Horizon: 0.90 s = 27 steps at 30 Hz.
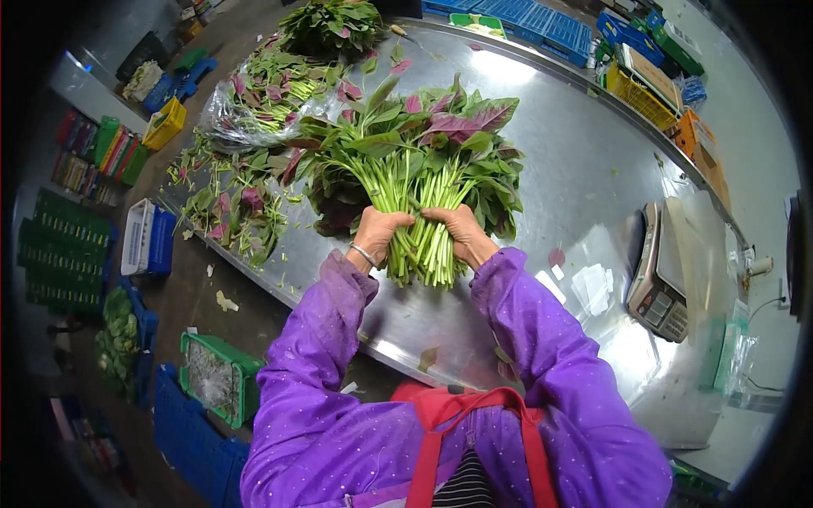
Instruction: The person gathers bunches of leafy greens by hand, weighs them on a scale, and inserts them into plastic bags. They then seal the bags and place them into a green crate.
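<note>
My left hand (378, 234) is wrapped round the stems of a bunch of amaranth greens (374, 176), and a bracelet shows on its wrist. My right hand (461, 232) grips a second bunch of amaranth (447, 179) right beside it. The two bunches touch, stem ends toward me and the green and purple leaves pointing away. Both thumbs lie across the stems; the other fingers are mostly hidden behind them. Beneath the bunches is a metal table (567, 161).
Loose amaranth in a clear plastic bag (246, 127) and scattered trimmings (241, 207) lie at the left. Another leafy pile (330, 30) is at the far end. A scale (656, 279) and white paper slips (593, 288) are at the right. A green crate (220, 377) stands on the floor.
</note>
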Motion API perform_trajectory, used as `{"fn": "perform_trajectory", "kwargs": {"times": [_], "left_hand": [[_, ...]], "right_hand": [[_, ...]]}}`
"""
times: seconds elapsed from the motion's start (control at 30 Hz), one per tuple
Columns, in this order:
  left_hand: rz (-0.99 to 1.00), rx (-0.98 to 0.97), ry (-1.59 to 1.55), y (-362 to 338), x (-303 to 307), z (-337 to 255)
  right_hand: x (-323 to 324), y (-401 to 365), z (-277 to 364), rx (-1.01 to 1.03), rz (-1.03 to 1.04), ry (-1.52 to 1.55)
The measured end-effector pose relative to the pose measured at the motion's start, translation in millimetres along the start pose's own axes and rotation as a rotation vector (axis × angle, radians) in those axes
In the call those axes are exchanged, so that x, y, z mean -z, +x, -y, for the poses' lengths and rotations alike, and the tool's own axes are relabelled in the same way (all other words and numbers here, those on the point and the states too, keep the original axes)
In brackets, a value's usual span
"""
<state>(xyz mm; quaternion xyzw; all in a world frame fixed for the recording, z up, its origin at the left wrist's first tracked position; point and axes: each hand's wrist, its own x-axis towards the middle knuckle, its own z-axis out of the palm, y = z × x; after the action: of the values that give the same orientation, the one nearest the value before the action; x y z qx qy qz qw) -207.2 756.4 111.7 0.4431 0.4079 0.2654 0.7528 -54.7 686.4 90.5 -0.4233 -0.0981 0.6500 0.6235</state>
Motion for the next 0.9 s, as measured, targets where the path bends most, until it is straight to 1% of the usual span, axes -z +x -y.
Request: {"fn": "perform_trajectory", "kwargs": {"times": [0.03, 0.13, 0.27, 0.3, 0.4, 0.43, 0.47, 0.53, 0.63, 0.73, 0.83, 0.9], "left_hand": [[-0.002, 0.014, -0.001, -1, 1, -2], [0.027, 0.101, -0.04, -2, 5, -8], [0.033, 0.034, -0.016, -5, 0, -10], [0.031, -0.003, -0.01, -7, -3, -11], [0.036, -0.052, -0.03, -5, -2, -12], [0.031, 0.021, -0.045, -13, -2, -26], [-0.004, 0.024, -0.022, -12, 9, -28], [-0.038, -0.094, -0.034, -20, 22, -47], [-0.069, -0.096, -0.041, -33, 58, -72], [-0.125, -0.176, -0.019, -51, 88, -92], [-0.209, -0.24, 0.075, -71, 121, -96], [-0.302, -0.235, 0.238, -88, 136, -88]], "right_hand": [[0, -2, 2, -0.027, -0.017, 0.012], [-9, -14, 10, -0.024, 0.034, 0.096], [-15, -11, 8, -0.013, 0.097, 0.106], [-16, -8, 4, 0.013, 0.107, 0.045], [-16, -5, 8, 0.039, 0.098, 0.021], [-17, -6, 14, -0.002, 0.071, 0.071], [-14, -12, 23, 0.017, 0.014, 0.014], [-8, -16, 40, 0.018, 0.069, -0.058], [2, -25, 64, -0.016, 0.119, -0.076], [15, -23, 70, 0.003, 0.125, -0.125], [17, -28, 72, -0.022, 0.104, -0.121], [22, -26, 67, -0.018, 0.112, -0.133]]}}
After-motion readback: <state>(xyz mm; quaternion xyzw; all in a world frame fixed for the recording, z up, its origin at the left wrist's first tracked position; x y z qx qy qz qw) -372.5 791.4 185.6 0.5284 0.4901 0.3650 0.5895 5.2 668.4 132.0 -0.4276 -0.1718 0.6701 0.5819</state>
